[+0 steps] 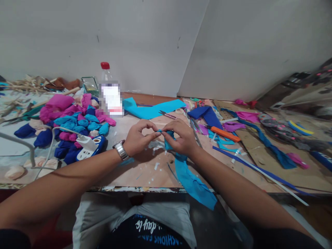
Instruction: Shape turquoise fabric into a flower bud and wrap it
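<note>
A long strip of light blue crepe paper (190,183) runs from between my hands down over the table's front edge. My left hand (138,138), with a metal watch (120,150) on its wrist, pinches the gathered end of the strip between thumb and fingertips. Right beside it, my right hand (181,136) also pinches the strip, thumb and fingers closed on it. The two hands' fingertips almost meet at a small twisted blue bit. Part of the strip is hidden behind the right hand.
Rolled fabric-like flowers (83,123) in pink, blue and cream pile up at left, by a power strip (90,149). Behind stand a red-capped bottle (105,72) and a flat blue sheet (147,111). An orange cutter (225,134) and a white stick (275,181) lie right.
</note>
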Tool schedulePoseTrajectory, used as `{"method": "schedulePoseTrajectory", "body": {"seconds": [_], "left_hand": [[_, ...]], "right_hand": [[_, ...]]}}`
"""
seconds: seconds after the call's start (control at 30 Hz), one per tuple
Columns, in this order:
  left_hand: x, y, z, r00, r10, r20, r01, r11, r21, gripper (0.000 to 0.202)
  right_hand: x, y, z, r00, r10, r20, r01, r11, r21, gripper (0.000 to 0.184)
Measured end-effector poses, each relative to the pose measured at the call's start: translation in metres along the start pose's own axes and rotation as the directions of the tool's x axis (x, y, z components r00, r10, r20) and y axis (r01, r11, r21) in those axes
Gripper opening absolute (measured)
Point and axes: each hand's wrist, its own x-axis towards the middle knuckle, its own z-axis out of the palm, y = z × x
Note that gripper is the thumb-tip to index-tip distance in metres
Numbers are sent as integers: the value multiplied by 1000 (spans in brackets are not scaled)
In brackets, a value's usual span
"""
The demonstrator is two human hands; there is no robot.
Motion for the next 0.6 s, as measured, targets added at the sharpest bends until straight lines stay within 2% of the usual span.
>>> {"method": "schedulePoseTrajectory", "body": {"seconds": [0.37, 0.6], "left_hand": [[1, 1, -2, 997, 81, -12, -80, 996, 36, 23], [2, 2, -1, 991, 132, -5, -132, 991, 1, 18]], "right_hand": [[0, 1, 1, 1000, -25, 0, 25, 999, 20, 3], [0, -1, 0, 1000, -9, -25, 9, 1000, 28, 2]]}}
